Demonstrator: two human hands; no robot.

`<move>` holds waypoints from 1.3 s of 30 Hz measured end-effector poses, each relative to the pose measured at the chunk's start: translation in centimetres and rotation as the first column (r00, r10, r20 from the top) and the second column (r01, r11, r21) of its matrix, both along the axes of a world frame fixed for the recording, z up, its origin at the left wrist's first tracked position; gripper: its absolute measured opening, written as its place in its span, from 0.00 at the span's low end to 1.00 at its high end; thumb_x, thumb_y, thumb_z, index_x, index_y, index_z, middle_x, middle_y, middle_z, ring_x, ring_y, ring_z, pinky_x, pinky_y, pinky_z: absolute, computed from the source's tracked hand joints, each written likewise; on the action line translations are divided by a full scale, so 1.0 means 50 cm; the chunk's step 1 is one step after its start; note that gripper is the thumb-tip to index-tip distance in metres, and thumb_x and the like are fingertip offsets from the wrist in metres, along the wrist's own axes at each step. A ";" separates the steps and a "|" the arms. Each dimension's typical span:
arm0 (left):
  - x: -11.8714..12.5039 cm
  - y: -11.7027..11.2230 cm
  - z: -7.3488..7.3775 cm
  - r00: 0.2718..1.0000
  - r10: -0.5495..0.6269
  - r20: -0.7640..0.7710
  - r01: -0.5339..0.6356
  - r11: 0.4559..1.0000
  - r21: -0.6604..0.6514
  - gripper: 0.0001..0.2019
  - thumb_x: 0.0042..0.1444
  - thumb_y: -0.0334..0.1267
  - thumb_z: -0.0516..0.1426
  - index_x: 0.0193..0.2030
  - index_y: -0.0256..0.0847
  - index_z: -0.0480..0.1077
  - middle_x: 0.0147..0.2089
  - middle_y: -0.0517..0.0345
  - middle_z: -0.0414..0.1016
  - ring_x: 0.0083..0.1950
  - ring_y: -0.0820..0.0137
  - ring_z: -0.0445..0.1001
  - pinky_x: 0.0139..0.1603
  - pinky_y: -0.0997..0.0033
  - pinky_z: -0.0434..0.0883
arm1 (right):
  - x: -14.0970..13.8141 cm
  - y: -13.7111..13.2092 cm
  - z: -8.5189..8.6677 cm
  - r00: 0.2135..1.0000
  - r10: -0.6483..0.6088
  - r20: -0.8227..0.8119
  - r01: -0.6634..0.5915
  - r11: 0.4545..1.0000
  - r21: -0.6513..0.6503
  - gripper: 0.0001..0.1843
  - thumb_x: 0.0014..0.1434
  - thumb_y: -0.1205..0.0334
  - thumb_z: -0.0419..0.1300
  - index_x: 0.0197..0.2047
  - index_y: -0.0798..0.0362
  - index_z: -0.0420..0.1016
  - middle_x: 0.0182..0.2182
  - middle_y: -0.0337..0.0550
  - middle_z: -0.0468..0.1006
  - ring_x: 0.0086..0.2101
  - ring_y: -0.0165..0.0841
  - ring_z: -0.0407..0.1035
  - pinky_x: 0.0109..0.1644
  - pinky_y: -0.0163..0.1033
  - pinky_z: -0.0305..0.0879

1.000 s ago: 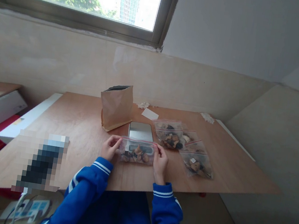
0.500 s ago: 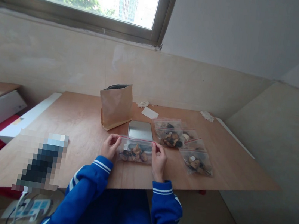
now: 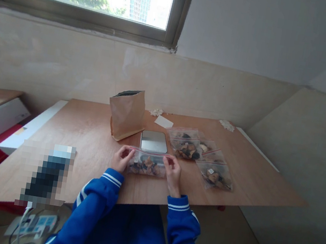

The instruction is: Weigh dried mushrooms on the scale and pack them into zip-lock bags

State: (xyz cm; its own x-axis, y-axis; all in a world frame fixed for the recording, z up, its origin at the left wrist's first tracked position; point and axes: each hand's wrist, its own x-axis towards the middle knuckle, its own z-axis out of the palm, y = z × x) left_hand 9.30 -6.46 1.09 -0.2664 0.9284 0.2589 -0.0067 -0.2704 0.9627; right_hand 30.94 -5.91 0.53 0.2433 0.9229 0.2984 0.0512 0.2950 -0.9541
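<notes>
A clear zip bag (image 3: 147,166) of brown dried pieces, perhaps mushrooms, is held at the near side of the table. My left hand (image 3: 121,158) pinches its upper left corner, and my right hand (image 3: 173,172) pinches the upper right one. A red line runs along the bag's top edge, and a small white label shows inside at the left. Just behind the bag lies a flat silver scale (image 3: 154,141). An open brown paper pouch (image 3: 127,114) stands upright to the scale's left.
Several filled zip bags lie at the right, including one nearer bag (image 3: 215,175) and one farther bag (image 3: 188,147). A white card (image 3: 164,121) and crumpled tissue (image 3: 227,125) lie toward the back. A blurred-out dark object (image 3: 48,174) is at the left, above a power strip (image 3: 38,224).
My fingertips have shifted slightly inward along the bag's top edge. Both hands keep their pinch, and the other things stay where they were; the view has moved very slightly.
</notes>
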 end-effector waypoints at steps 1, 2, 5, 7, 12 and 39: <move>0.000 0.000 0.000 1.000 0.002 -0.002 -0.002 1.000 0.003 0.15 0.50 0.50 0.63 0.33 0.38 0.73 0.28 0.60 0.73 0.30 0.73 0.71 0.33 0.73 0.69 | 0.001 -0.001 0.002 1.000 0.006 -0.003 -0.006 1.000 -0.002 0.16 0.54 0.49 0.65 0.36 0.53 0.76 0.33 0.43 0.78 0.33 0.34 0.71 0.40 0.40 0.69; 0.000 0.000 0.000 1.000 0.005 -0.003 -0.005 1.000 0.006 0.15 0.50 0.50 0.63 0.33 0.38 0.72 0.28 0.60 0.73 0.29 0.73 0.71 0.32 0.73 0.69 | 0.002 -0.001 0.003 1.000 0.011 -0.005 -0.011 1.000 -0.003 0.16 0.53 0.49 0.65 0.36 0.53 0.76 0.32 0.42 0.78 0.33 0.33 0.70 0.39 0.39 0.68; -0.001 -0.001 -0.003 1.000 0.014 -0.021 -0.014 1.000 0.007 0.16 0.50 0.50 0.63 0.32 0.38 0.72 0.28 0.60 0.73 0.30 0.72 0.71 0.33 0.73 0.69 | 0.005 -0.002 0.005 1.000 0.011 -0.014 -0.011 1.000 -0.006 0.15 0.53 0.50 0.65 0.36 0.53 0.76 0.31 0.41 0.77 0.32 0.33 0.70 0.39 0.39 0.67; -0.002 -0.002 -0.007 0.999 0.012 -0.048 -0.012 1.000 0.000 0.15 0.50 0.49 0.63 0.34 0.38 0.73 0.30 0.58 0.75 0.32 0.71 0.72 0.35 0.72 0.70 | 0.006 -0.002 0.005 1.000 0.005 -0.020 -0.005 1.000 -0.011 0.15 0.53 0.50 0.65 0.35 0.53 0.76 0.31 0.41 0.77 0.32 0.33 0.70 0.40 0.39 0.66; -0.003 -0.005 -0.011 0.994 0.030 -0.106 -0.030 1.000 -0.001 0.14 0.51 0.48 0.62 0.34 0.39 0.73 0.33 0.56 0.76 0.33 0.71 0.73 0.36 0.72 0.71 | 0.005 -0.002 0.006 0.999 -0.008 -0.038 0.007 1.000 -0.028 0.15 0.53 0.50 0.65 0.35 0.53 0.76 0.31 0.40 0.78 0.33 0.33 0.70 0.40 0.39 0.66; 0.004 -0.014 0.014 0.985 -0.111 -0.133 0.107 0.993 -0.043 0.13 0.52 0.47 0.63 0.36 0.37 0.77 0.35 0.54 0.79 0.36 0.68 0.75 0.38 0.71 0.71 | -0.008 -0.004 0.007 0.996 0.087 -0.004 -0.087 0.996 -0.020 0.14 0.54 0.50 0.65 0.36 0.52 0.77 0.31 0.41 0.79 0.34 0.35 0.72 0.43 0.41 0.69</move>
State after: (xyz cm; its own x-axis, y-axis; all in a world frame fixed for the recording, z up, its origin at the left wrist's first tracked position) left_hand 9.50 -7.15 1.79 -0.1279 0.9592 0.2521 0.0963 -0.2410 0.9657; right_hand 30.52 -6.09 0.86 0.1631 0.9462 0.2794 0.0232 0.2794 -0.9599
